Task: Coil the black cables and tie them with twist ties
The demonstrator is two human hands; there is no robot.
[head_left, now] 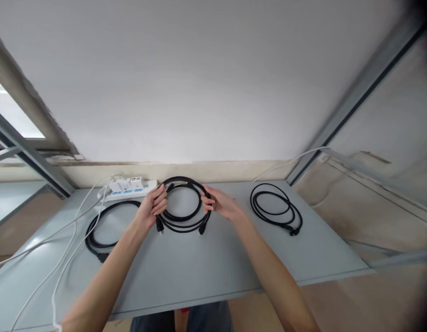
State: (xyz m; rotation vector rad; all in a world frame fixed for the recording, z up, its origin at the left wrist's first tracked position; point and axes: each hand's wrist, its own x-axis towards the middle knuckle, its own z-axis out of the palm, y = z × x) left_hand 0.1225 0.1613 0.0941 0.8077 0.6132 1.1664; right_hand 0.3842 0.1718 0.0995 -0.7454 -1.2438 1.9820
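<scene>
A coiled black cable (180, 230) is held between my two hands over the middle of the tabletop. My left hand (154, 204) is closed around the left side of the coil, with a black plug (160, 225) hanging just below its fingers. On the opposite side, my right hand (216, 202) grips the coil between thumb and fingers. Another plug end (201, 228) dangles beneath it. Part of the coil is hidden behind the fingers of both hands.
To the right lies another coiled black cable (273, 222); a thicker black cable (90, 240) lies left, partly behind my forearm. A white power strip (149, 186) with adapters stands by the wall. White cords (73, 221) trail across the left side. Metal posts (305, 159) flank the grey table (213, 281).
</scene>
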